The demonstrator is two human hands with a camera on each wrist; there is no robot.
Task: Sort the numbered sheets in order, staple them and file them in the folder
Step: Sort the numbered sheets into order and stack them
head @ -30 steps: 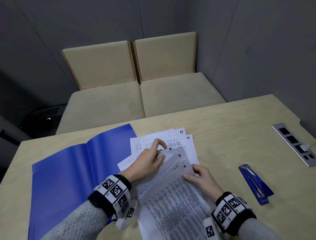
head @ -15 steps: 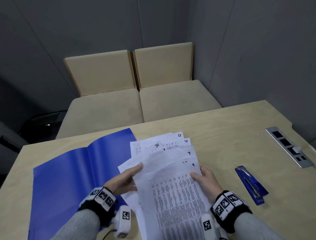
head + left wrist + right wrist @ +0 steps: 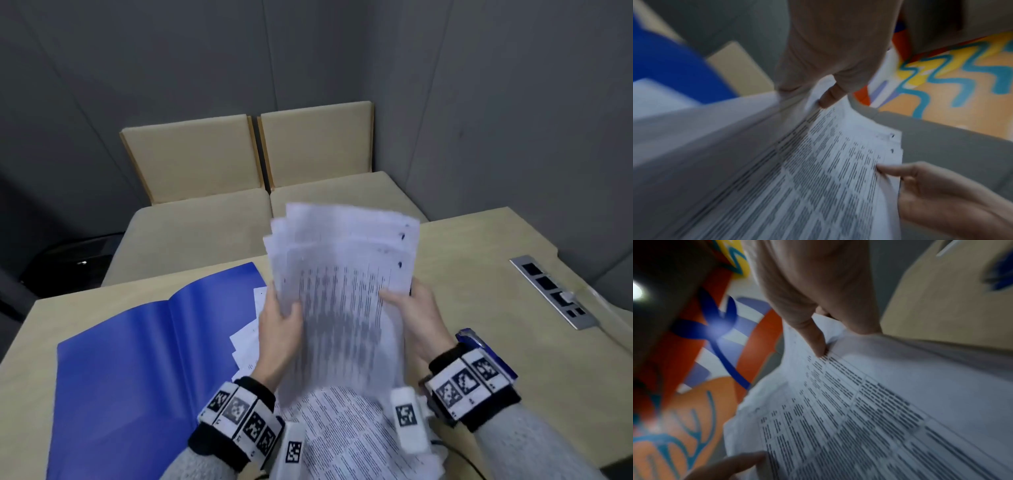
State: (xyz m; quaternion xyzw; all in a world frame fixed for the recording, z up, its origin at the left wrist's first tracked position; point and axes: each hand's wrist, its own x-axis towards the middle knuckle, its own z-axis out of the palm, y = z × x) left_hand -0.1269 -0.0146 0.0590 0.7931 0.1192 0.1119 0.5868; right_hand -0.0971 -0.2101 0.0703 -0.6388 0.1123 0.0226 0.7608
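Observation:
Both hands hold a fanned stack of printed sheets (image 3: 346,281) raised upright above the table, blurred by motion. My left hand (image 3: 279,322) grips its left edge, thumb on the front (image 3: 828,95). My right hand (image 3: 416,308) grips the right edge, thumb on the print (image 3: 818,344). Several more sheets (image 3: 246,335) lie on the table under the left hand and near my body (image 3: 346,431). The blue folder (image 3: 137,359) lies open at the left. The blue stapler (image 3: 479,346) sits on the table, mostly hidden behind my right wrist.
A metal socket panel (image 3: 551,291) is set into the table (image 3: 496,246) at the right. Two beige upholstered seats (image 3: 246,205) stand beyond the far edge, against grey walls.
The sheets lay spread on the table; both hands have gathered them and lifted the stack upright. The head view has tilted upward.

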